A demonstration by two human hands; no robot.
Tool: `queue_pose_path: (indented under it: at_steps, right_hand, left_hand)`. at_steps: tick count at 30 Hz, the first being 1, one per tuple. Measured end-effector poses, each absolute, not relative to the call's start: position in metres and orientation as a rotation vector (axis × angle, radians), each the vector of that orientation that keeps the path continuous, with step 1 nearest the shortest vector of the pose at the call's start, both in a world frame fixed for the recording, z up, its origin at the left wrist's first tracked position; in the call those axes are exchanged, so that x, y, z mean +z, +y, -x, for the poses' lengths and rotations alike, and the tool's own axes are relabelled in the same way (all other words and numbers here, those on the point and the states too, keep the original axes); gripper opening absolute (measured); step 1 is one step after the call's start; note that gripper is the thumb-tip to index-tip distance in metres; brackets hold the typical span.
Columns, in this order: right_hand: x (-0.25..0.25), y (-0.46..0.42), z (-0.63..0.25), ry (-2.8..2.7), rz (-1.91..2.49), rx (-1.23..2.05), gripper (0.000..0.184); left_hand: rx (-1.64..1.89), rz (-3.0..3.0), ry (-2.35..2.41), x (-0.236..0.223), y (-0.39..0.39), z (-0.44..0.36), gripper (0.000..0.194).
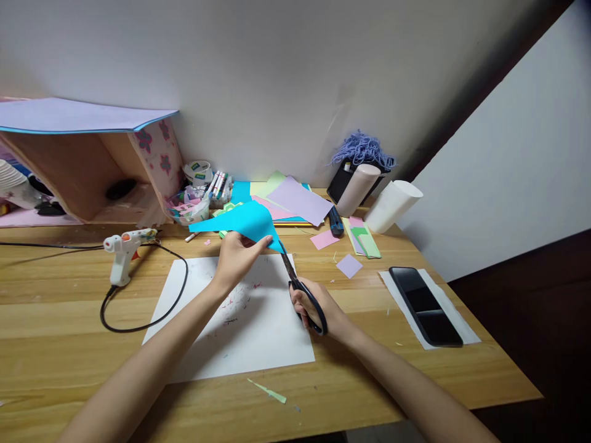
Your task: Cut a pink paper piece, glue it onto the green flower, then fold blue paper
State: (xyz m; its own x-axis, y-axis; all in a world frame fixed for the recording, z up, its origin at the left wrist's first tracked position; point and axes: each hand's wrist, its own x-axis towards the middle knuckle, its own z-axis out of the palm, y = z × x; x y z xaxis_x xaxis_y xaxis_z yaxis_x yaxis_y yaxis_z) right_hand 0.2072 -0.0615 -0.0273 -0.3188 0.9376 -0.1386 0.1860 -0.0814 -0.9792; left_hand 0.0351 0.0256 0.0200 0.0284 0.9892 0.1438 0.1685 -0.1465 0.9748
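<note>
My left hand (237, 255) pinches a bright blue sheet of paper (240, 223) and holds it up above a white sheet (240, 332) lying on the wooden desk (69, 320). My right hand (314, 306) grips black-handled scissors (302, 289), fingers through the loops. The blades point up and away, meeting the lower right edge of the blue paper next to my left thumb. The white sheet carries faint red marks under my hands.
A white glue gun (124, 251) with a black cord (138, 320) stands to the left. A phone (425, 306) rests on white paper at right. Coloured papers (300, 200), markers (219, 184), tape, a bowl of scraps (189, 209), paper rolls (392, 205) and a cardboard house (92, 160) line the wall.
</note>
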Motion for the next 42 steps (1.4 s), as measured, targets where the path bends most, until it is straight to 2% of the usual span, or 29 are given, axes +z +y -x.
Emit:
queue_pose_path:
  at_steps: [6, 12, 20, 29, 42]
  right_hand:
    - [-0.024, -0.063, -0.201, -1.431, 1.137, 1.621, 0.067]
    - [-0.019, -0.063, -0.198, -1.324, 1.166, 1.627, 0.068]
    - [-0.029, -0.064, -0.2, -1.435, 1.246, 1.456, 0.055]
    - [-0.032, -0.064, -0.194, -1.303, 1.194, 1.614, 0.069]
    - [-0.034, -0.065, -0.197, -1.291, 1.298, 1.515, 0.05]
  left_hand:
    - [1.118, -1.609, 1.311, 0.022, 0.02, -0.039, 0.043]
    - [1.033, -1.616, 1.329, 0.023, 0.015, -0.043, 0.047]
    - [1.078, -1.506, 1.284, 0.021, 0.019, -0.043, 0.036]
    - [1.017, -1.397, 1.175, 0.022, 0.015, -0.049, 0.026]
    - [0.98, -1.28, 1.143, 0.016, 0.014, -0.049, 0.028]
